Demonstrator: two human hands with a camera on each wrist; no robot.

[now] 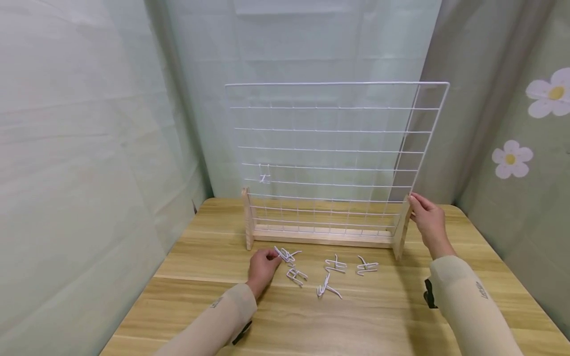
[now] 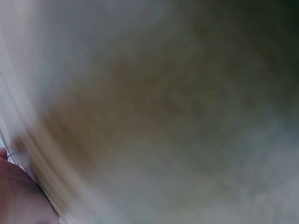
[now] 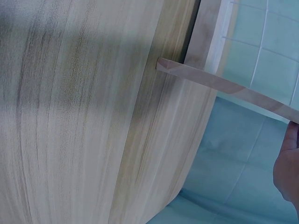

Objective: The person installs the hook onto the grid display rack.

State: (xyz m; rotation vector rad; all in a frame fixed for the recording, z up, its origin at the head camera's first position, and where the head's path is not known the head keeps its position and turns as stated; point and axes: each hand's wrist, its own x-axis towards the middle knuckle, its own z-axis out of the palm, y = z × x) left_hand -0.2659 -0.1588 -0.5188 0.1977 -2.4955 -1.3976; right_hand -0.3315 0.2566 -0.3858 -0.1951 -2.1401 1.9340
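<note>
In the head view, my left hand (image 1: 262, 270) pinches a white wire hook (image 1: 287, 256) low over the table, at the left of the loose hooks. The left wrist view is mostly blur, with part of that hand at its lower left corner. My right hand (image 1: 428, 223) grips the top of the right wooden upright (image 1: 402, 228), beside the edge of a white wire grid (image 1: 331, 169). That grid stands upright in a wooden base (image 1: 325, 238). One white hook (image 1: 264, 178) hangs on its lower left part.
Several white wire hooks lie in front of the base, among them a double-pronged hook (image 1: 296, 276), a near hook (image 1: 327, 288) and a hook on the right (image 1: 367, 265). The wood-grain table (image 1: 365, 326) is enclosed by pale curtains (image 1: 102, 148).
</note>
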